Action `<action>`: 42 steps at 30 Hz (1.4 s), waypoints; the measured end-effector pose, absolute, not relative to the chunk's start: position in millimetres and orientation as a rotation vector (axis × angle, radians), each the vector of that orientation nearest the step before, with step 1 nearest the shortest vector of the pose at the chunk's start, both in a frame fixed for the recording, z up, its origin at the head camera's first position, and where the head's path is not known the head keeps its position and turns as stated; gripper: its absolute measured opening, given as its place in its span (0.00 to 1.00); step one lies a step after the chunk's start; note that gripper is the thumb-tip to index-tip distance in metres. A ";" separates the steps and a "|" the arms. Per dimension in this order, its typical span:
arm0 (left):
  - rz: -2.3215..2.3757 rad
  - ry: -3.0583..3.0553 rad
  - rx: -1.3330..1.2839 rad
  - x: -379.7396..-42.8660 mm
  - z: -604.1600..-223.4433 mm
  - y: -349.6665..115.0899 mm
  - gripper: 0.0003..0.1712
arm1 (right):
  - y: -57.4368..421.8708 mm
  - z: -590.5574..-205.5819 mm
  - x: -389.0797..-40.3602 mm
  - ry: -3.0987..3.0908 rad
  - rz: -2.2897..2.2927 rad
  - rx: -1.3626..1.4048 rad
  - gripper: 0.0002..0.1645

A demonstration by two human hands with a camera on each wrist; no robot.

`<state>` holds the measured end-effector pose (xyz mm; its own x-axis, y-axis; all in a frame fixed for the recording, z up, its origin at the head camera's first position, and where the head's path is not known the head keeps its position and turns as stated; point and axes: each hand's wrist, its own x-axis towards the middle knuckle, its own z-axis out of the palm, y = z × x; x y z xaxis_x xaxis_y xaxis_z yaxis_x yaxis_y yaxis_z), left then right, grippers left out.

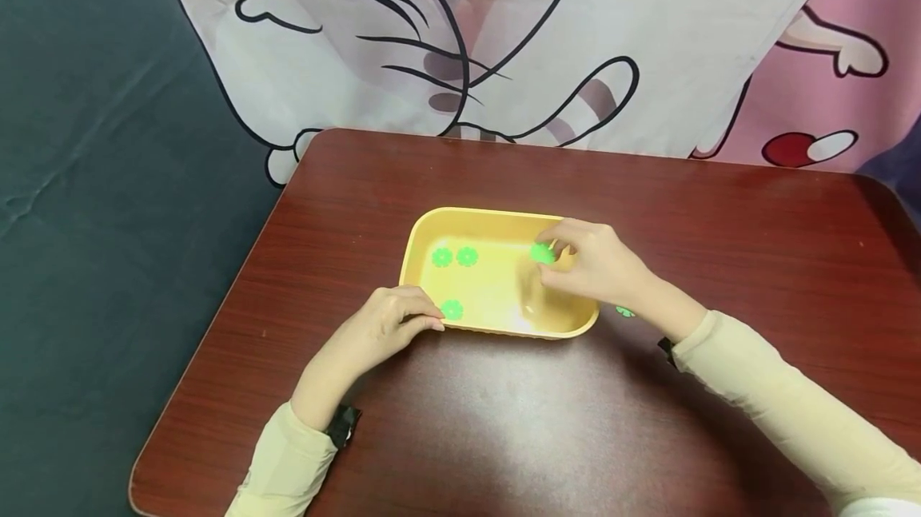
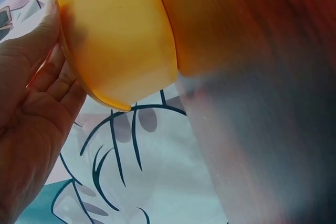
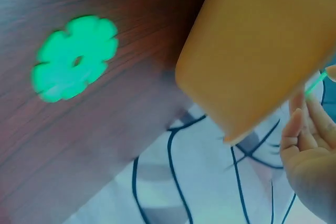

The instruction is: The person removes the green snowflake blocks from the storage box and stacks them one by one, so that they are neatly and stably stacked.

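A shallow yellow plastic basin [image 1: 492, 281] sits on the table. My left hand [image 1: 384, 325] grips its near left rim, thumb and fingers on either side of the wall in the left wrist view. Over the basin's right half, my right hand [image 1: 604, 261] pinches a green flower-shaped disc [image 1: 543, 253] between thumb and fingers. Inside the basin lie two more green discs, a left one [image 1: 442, 257] and a right one [image 1: 467, 256], toward the far left. Another disc [image 1: 452, 310] is close by my left fingertips.
One notched green disc [image 3: 76, 59] lies on the table right of the basin, partly behind my right wrist in the head view. The brown wooden table [image 1: 504, 429] has a rounded left edge. Behind it hangs a cat-print cloth [image 1: 691, 45].
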<state>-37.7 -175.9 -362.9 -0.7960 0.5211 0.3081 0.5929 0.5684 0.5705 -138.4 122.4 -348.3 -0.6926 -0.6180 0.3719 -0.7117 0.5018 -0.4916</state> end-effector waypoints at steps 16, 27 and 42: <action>-1.057 -2.676 -0.930 -40.9 -361.3 -177.7 0.05 | 215.6 -365.7 -122.1 -2.674 0.710 0.953 0.20; -1.038 -2.630 -0.979 -41.9 -363.8 -176.2 0.04 | 228.2 -385.5 -114.1 -2.695 0.528 0.986 0.17; -1.045 -2.638 -0.975 -40.5 -364.9 -175.3 0.04 | 232.0 -392.7 -110.5 -2.708 0.432 1.125 0.16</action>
<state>-40.5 -175.3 -364.9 -0.7797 0.5195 0.3495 0.6179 0.5483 0.5635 -110.5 232.0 -392.7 -0.6983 -0.6624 0.2711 -0.7139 0.6719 -0.1972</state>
